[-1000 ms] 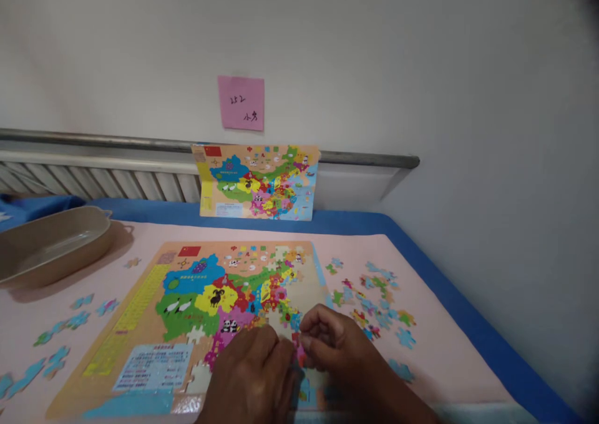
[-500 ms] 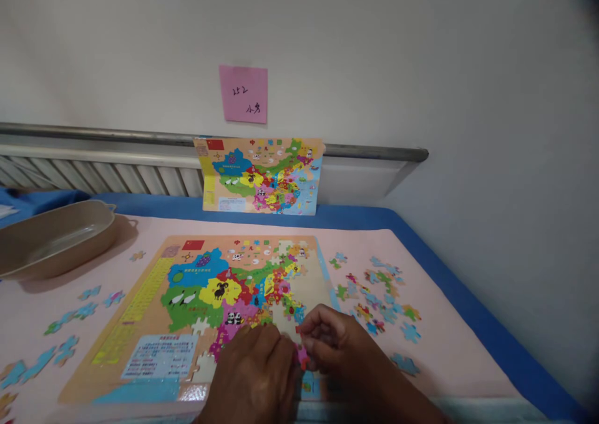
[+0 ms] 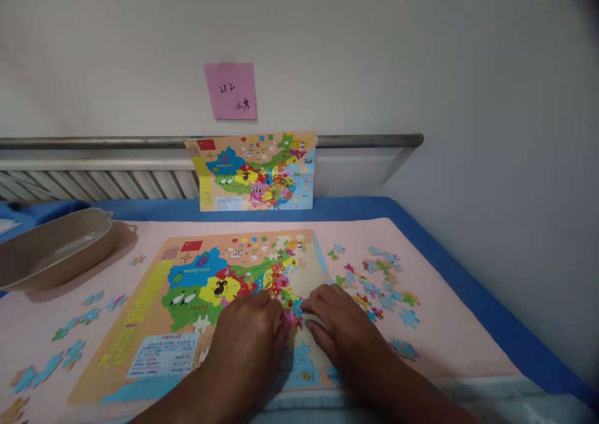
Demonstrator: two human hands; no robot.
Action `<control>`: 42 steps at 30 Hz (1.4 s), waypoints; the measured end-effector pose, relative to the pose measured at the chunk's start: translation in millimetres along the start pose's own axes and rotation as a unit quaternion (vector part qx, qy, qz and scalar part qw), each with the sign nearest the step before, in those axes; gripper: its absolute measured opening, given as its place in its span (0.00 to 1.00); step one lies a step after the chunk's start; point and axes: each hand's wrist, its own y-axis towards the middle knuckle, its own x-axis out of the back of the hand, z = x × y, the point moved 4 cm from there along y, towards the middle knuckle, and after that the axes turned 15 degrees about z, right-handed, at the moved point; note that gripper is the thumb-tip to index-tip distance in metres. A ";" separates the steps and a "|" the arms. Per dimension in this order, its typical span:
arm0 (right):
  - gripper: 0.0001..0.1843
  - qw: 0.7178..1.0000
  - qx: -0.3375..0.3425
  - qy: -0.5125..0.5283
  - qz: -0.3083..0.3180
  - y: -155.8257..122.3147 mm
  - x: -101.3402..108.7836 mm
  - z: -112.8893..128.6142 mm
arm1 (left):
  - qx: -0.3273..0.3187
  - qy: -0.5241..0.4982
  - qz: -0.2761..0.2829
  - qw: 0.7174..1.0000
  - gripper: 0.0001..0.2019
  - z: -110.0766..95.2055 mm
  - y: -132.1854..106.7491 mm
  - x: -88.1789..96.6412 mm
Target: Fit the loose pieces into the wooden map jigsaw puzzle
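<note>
A map jigsaw puzzle [image 3: 156, 324], partly filled in, lies before me on the pink tabletop. My left hand [image 3: 253, 330] is over its lower middle, fingers curled together at a pink puzzle piece [image 3: 289, 319]; the hand hides part of that piece and the map below. From the right, my right hand [image 3: 339, 327] reaches in with thumb and forefinger apart, their tips beside the small blue and red pieces at the edge of the bare backing. No piece shows between those fingers.
Loose puzzle pieces [image 3: 384, 280] are scattered right of the board, and more pieces [image 3: 47, 368] lie on the left. A beige basket [image 3: 56, 255] stands at the left. Behind, a printed reference map [image 3: 253, 174] leans against the rail [image 3: 369, 141], below a pink note [image 3: 231, 91].
Both hands have moved slightly up the board, away from me. The right thumb and forefinger have spread apart from their earlier pinch near the red and pink pieces. The view has shifted a little.
</note>
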 end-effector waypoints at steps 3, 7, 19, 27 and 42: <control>0.09 1.000 -0.006 -0.012 0.008 1.4 -2.3 0.7 | 0.003 0.004 -0.003 1.000 0.09 -0.7 5.3 -2.6; 0.08 0.999 -0.021 -0.023 0.016 2.3 -4.3 1.7 | 0.021 0.005 0.005 1.000 0.09 0.8 6.9 -4.9; 0.06 0.998 -0.032 -0.056 0.008 2.4 -4.8 2.8 | 0.027 0.036 0.012 0.999 0.09 -5.4 12.4 -1.0; 0.06 0.998 -0.040 -0.054 0.015 2.0 -4.9 2.5 | 0.023 0.059 -0.006 0.998 0.09 -2.4 17.2 -4.0; 0.07 0.997 -0.035 -0.066 0.009 2.4 -6.0 2.8 | 0.014 0.039 0.011 0.999 0.09 1.2 12.9 -1.0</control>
